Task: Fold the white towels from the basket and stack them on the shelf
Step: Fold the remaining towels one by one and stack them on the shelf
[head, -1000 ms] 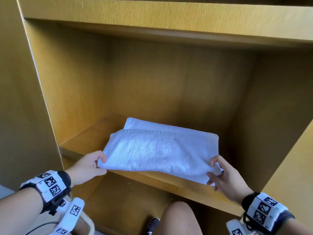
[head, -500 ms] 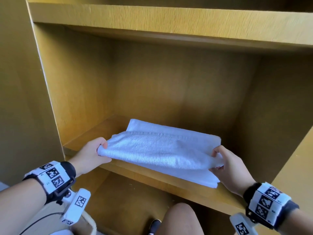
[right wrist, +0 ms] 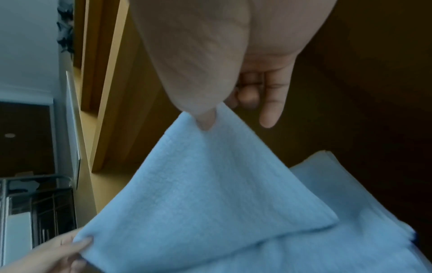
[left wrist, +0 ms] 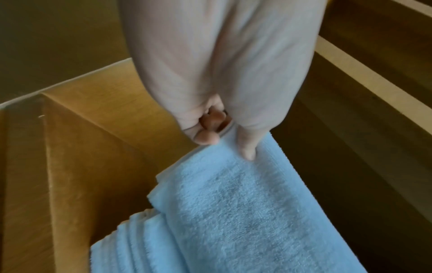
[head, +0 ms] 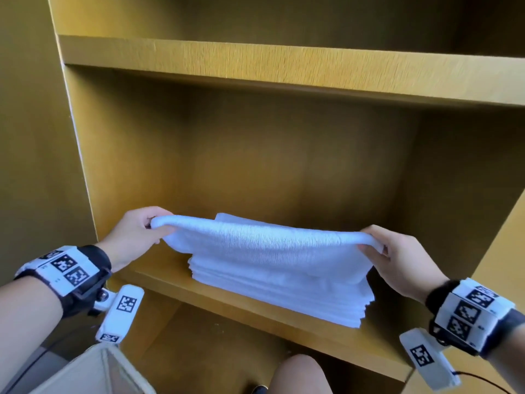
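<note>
On the middle shelf (head: pixel 227 301) of a wooden unit sits a pile of folded white towels (head: pixel 284 291), near the front edge w/ its right corner closest to the lip. Both hands hold up the front edge of the top towel (head: pixel 267 245): left hand (head: pixel 136 237) grips the left corner, thumb on top and fingers curled under, per the left wrist view; right hand (head: pixel 397 257) pinches the right corner between thumb and forefinger, other fingers loosely out, per the right wrist view. Raised edge is stretched fairly level between the hands, rest of the towel drapes back onto the pile. Looks like the last fold or a straightening of the top towel, though which one is hard to tell. Basket (head: pixel 93 371) corner shows at bottom left, contents not visible. Risks from here: the right pinch is light, so the corner could slip and the towel sag into a crooked fold; pulling forward or lifting unevenly could drag lower layers, and since the pile sits close to the lip it could skew or slide off. Terry cloth clings to itself, so lifting too far may peel up the towel underneath. Folding over w/o matching corners would leave a lopsided top and make later towels lean.
</note>
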The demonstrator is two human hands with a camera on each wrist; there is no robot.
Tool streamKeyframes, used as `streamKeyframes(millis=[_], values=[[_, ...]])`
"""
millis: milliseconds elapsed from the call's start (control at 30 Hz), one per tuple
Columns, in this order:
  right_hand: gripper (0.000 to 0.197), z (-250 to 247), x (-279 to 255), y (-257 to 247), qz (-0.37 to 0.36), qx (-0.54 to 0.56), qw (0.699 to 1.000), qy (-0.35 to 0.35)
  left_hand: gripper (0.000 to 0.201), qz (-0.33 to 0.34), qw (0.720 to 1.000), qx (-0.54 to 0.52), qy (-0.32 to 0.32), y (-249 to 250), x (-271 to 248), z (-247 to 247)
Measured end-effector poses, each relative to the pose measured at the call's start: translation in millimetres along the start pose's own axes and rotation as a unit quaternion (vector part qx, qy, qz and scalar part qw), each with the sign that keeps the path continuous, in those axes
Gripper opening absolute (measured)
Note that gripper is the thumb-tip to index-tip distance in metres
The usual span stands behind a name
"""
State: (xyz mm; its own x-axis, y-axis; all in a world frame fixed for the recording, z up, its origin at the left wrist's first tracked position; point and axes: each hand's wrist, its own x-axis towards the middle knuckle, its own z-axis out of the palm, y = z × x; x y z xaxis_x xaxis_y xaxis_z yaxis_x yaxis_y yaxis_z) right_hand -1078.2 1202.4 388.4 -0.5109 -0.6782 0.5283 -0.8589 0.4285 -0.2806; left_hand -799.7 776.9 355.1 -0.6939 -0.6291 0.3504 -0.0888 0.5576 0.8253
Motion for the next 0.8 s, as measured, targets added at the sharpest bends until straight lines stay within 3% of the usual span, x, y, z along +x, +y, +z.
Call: streamKeyframes(millis=[167, 300, 433, 567, 800], values=[[0.009, -19, 11, -3, 0.075, 0.057, 0.996, 0.006, 0.006, -0.003, 1.000, -0.015, 0.023, 18, 13, 4], [0.032, -21, 12, 1, 0.165, 0.191, 0.968, 0.013, 0.037, -0.060, 0.994, -0.090, 0.000, 30, 21, 14], [0.033, -19, 15, 2, 0.240, 0.277, 0.930, 0.006, 0.030, -0.098, 0.978, -0.181, -0.023, 40, 27, 33], [0.054, -13, 21, 18, 0.316, 0.281, 0.906, 0.013, 0.026, -0.112, 0.979, -0.164, -0.036, 41, 34, 53], [0.059, 4, 38, 48, 0.424, 0.307, 0.852, -0.003, 0.027, -0.153, 0.981, -0.103, -0.056, 32, 70, 88]])
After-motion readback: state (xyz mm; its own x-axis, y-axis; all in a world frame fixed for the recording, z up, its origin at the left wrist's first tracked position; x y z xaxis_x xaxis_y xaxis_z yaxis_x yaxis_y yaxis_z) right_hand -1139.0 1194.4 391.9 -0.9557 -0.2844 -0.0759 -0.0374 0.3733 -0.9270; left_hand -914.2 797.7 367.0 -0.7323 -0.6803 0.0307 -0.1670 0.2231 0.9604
